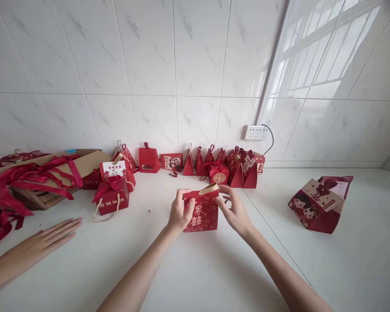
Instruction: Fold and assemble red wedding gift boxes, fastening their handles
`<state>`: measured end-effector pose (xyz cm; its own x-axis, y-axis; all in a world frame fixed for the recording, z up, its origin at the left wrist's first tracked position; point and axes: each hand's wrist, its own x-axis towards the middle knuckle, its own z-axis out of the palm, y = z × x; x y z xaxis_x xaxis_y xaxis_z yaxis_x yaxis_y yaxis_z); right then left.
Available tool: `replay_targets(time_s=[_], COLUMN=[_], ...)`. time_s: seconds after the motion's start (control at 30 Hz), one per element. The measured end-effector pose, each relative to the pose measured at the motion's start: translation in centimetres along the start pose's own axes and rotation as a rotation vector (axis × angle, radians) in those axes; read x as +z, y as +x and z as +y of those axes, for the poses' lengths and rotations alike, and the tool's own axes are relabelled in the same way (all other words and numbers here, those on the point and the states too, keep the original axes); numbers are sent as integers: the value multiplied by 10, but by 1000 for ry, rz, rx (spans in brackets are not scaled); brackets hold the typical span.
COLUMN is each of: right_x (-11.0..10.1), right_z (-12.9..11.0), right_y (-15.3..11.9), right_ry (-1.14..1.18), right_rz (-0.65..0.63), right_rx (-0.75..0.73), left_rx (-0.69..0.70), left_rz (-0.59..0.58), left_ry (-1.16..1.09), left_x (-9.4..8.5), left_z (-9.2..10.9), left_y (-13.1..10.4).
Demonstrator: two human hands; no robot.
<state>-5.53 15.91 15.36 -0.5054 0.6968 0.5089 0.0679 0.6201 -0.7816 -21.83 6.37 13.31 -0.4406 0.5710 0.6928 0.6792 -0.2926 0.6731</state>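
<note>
A red gift box (202,214) with pale printed characters stands upright on the white tabletop, a gold ribbon handle (209,189) at its top. My left hand (182,211) grips its upper left edge, thumb on the front face and fingers behind. At the upper right edge, my right hand (234,208) pinches the box between thumb and fingers beside the handle. The fingertips behind the box are hidden.
Another person's hand (53,237) lies flat at the left. A cardboard box (84,161) with red ribbons stands behind it, near a small red box (112,197). Several red boxes line the tiled wall below a power strip (256,132). A larger box (321,203) sits right.
</note>
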Motion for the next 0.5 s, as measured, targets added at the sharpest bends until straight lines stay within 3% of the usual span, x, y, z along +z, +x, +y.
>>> replay_targets(time_s=[0.1, 0.17, 0.37, 0.5], right_x=[15, 26, 46, 42], right_z=[-14, -18, -17, -19], right_y=[25, 27, -13, -20], right_ry=[114, 166, 301, 201], right_rz=[13, 58, 231, 230], right_rx=[-87, -158, -402, -521], left_rx=[22, 54, 282, 232], left_rz=[57, 68, -6, 17], left_ry=[-5, -3, -84, -197], left_x=[1, -2, -17, -13], left_z=[4, 9, 24, 29], left_y=[2, -1, -9, -10])
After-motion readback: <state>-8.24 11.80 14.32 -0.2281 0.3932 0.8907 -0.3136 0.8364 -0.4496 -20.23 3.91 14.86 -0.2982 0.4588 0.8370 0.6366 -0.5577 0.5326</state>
